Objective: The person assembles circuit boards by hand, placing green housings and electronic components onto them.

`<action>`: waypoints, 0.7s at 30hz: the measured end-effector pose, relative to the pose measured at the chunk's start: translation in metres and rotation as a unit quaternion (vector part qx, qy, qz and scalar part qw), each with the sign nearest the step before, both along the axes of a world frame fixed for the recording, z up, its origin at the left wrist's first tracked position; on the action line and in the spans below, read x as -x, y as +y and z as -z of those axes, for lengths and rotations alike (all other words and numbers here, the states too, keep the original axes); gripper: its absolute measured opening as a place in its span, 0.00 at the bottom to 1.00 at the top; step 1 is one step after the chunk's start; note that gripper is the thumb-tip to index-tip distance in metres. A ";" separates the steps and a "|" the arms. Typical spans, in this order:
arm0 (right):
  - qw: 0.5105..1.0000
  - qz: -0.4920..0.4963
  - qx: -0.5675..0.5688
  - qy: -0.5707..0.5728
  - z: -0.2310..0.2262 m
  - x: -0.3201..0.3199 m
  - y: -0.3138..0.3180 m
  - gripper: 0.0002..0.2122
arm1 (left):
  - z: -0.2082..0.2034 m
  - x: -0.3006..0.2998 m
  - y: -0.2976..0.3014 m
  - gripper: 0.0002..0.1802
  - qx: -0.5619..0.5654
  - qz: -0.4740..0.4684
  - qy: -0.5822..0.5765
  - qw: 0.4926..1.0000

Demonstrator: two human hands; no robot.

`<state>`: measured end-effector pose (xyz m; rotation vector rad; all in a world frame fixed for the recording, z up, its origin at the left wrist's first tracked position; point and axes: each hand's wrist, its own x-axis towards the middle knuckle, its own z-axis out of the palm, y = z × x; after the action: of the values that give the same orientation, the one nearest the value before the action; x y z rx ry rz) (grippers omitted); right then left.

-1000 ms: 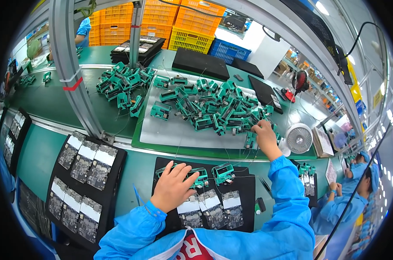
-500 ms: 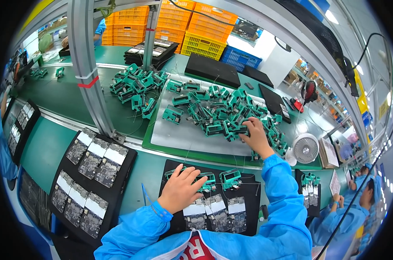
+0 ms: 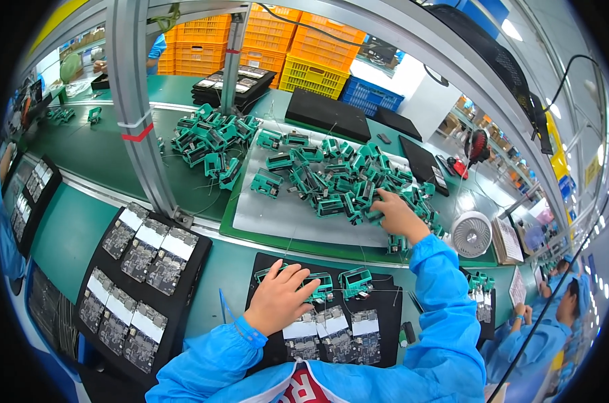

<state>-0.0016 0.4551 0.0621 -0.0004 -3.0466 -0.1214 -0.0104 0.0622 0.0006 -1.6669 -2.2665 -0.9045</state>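
Observation:
My left hand [image 3: 281,299] reaches over a black foam board [image 3: 392,302], fingers spread, partly covering the green plastic holders along its upper edge. One uncovered green holder [image 3: 355,283] with thin wires sits to the right of my fingers. Below it on the foam lie three circuit boards [image 3: 335,334] with white strips. Further up, my right hand [image 3: 397,216] is at the near right side of a heap of green holders [image 3: 331,171], fingers bent inward. A green holder [image 3: 372,215] shows at its fingertips; the exact grip is partly hidden.
The heap lies on a grey sheet [image 3: 254,213]; another pile of green holders [image 3: 214,134] is left of it. A black board with several circuit boards [image 3: 143,255] stands left. A metal post [image 3: 133,101] rises there. A white fan [image 3: 471,234] stands right; co-workers [image 3: 559,316] sit beyond.
My right hand has shifted slightly down at the heap, and its fingers have drawn closer together. My left hand stays nearly in place.

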 end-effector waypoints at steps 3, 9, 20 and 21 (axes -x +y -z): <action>0.986 0.071 -0.016 -0.147 -0.031 0.011 -0.016 0.24 | 0.005 0.001 -0.003 0.34 0.001 -0.001 0.000 1.000; 0.998 -0.031 0.047 -0.005 -0.065 0.088 -0.083 0.16 | 0.007 0.002 -0.001 0.34 0.003 0.003 0.011 1.000; 0.962 -0.110 0.226 -0.110 0.024 0.311 -0.260 0.54 | 0.018 -0.001 0.001 0.31 -0.008 0.015 -0.024 1.000; 0.969 -0.092 0.202 -0.104 0.036 0.321 -0.267 0.53 | 0.021 -0.002 0.003 0.30 -0.040 0.013 -0.023 0.999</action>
<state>-0.3225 0.1877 0.0262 0.2822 -3.1937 0.5455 -0.0085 0.0656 -0.0205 -1.6613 -2.2108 -1.0362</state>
